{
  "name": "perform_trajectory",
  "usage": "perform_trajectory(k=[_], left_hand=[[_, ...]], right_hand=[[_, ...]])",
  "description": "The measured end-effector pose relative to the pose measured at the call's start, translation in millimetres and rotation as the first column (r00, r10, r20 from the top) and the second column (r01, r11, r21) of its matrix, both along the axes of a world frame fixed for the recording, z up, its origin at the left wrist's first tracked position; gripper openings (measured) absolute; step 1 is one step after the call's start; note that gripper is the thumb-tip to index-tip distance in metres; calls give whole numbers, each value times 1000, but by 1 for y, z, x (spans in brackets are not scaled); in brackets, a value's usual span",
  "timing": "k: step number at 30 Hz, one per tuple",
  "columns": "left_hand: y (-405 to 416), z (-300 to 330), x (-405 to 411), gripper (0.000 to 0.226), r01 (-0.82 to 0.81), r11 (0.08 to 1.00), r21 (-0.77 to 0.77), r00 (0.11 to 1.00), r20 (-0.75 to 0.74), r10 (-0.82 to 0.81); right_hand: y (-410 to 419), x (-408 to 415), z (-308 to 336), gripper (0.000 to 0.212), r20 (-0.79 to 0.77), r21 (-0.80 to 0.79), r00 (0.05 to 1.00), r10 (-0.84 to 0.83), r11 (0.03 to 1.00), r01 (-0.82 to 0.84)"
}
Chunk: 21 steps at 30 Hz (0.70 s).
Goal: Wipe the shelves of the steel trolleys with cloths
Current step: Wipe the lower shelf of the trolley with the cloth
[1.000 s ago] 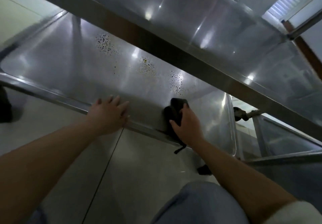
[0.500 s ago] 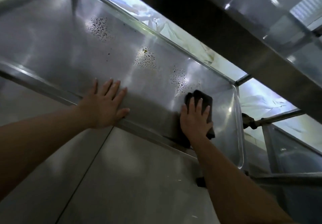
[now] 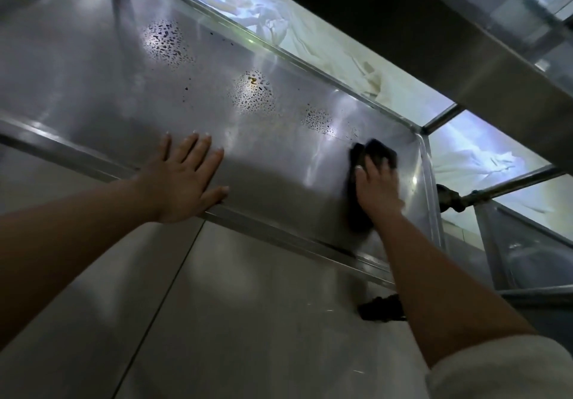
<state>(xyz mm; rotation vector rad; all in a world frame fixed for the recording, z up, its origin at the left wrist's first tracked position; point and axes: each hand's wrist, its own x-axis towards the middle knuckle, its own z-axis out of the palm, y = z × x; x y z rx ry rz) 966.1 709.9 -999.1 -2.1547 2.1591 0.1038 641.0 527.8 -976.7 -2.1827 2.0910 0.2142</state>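
there, flat fingers (image 3: 376,167) on cloth (image 3: 379,150)

Both forearms are bare from wrist to elbow. The left hand (image 3: 183,181) and right hand (image 3: 376,186) wear no gloves, rings or watch; the nails are short with pale tips. At five o'clock, a rolled-up off-white fabric sleeve (image 3: 502,370) bunches at the right elbow.
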Motion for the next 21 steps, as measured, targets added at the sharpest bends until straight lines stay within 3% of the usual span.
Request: perform_trajectory(k=[3, 6, 8, 10, 12, 14, 16, 19, 21], left_hand=[[1, -2, -4, 117, -23, 1000, -19, 999, -24, 23], [-1, -4, -8, 102, -44, 999, -27, 998, -51, 43], [-2, -5, -9, 97, -45, 999, -20, 998, -41, 44], [-2, -6, -6, 97, -38, 999, -25, 999, -37, 37], [-1, -6, -2, 99, -22, 999, -28, 998, -57, 20], [0, -6, 0, 104, -5, 999, -36, 998, -63, 2], [2, -6, 0, 107, -7, 999, -48, 998, -59, 4], [4, -6, -6, 105, -30, 996, -78, 997, -73, 24], [6, -7, -11, 100, -42, 996, -80, 996, -80, 36]], right_hand=[[-7, -30, 4, 55, 66, 28, 975, -212, 977, 210], [-5, 3, 7, 57, 122, 46, 942, -313, 950, 310], [2, 45, 6, 56, 131, 14, 977, -170, 985, 170], [16, 89, 1, 54, 138, -48, 983, 120, 992, -115], [27, 106, -3, 53, 118, -80, 924, 365, 931, -357], [23, 87, -4, 52, 96, -65, 887, 453, 892, -448], [12, 41, -4, 52, 66, -73, 917, 393, 918, -389], [7, -41, 1, 54, 89, -84, 992, 87, 993, -80], [13, -80, 4, 56, 91, -65, 996, 1, 998, 5]])
